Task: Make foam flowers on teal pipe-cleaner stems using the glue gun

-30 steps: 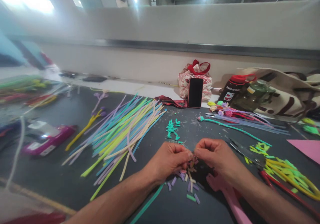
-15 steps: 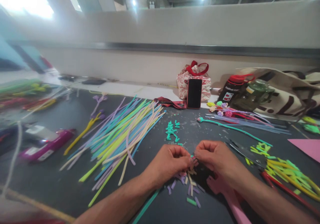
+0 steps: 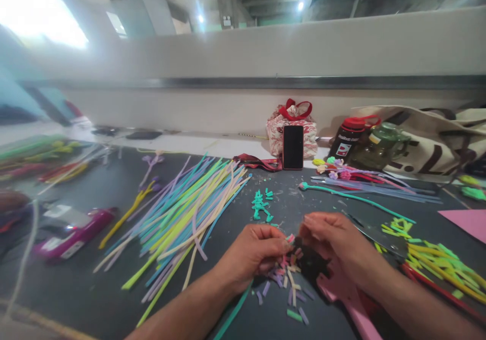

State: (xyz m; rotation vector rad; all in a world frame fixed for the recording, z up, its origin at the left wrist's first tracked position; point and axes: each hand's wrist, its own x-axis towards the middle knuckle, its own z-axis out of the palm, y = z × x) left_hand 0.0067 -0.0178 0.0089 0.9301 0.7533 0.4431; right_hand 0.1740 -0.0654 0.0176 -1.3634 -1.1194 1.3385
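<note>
My left hand (image 3: 260,251) pinches a small pink and teal piece (image 3: 290,238) at its fingertips, above the dark table; a teal stem (image 3: 235,312) runs down below this hand. Just to the right, my right hand (image 3: 328,239) has its fingers curled close to the piece, and what they hold, if anything, is hidden. Under both hands lie short purple, cream and pink cut pieces (image 3: 292,292). A pink tool (image 3: 345,294) sits partly beneath my right wrist. Teal cut pieces (image 3: 261,206) form a small pile beyond my hands.
Long pastel strips (image 3: 186,213) spread across the left. A purple glue gun (image 3: 76,234) lies farther left, near a blurred hand (image 3: 13,201). A phone (image 3: 293,147) stands at the back. Scissors (image 3: 391,244) and yellow-green pieces (image 3: 444,264) lie right, with bottles (image 3: 347,140) behind.
My right fingers have drawn slightly away from the small piece, which stays in my left hand. The view has tilted a little. Another person's blurred hand has appeared at the left edge.
</note>
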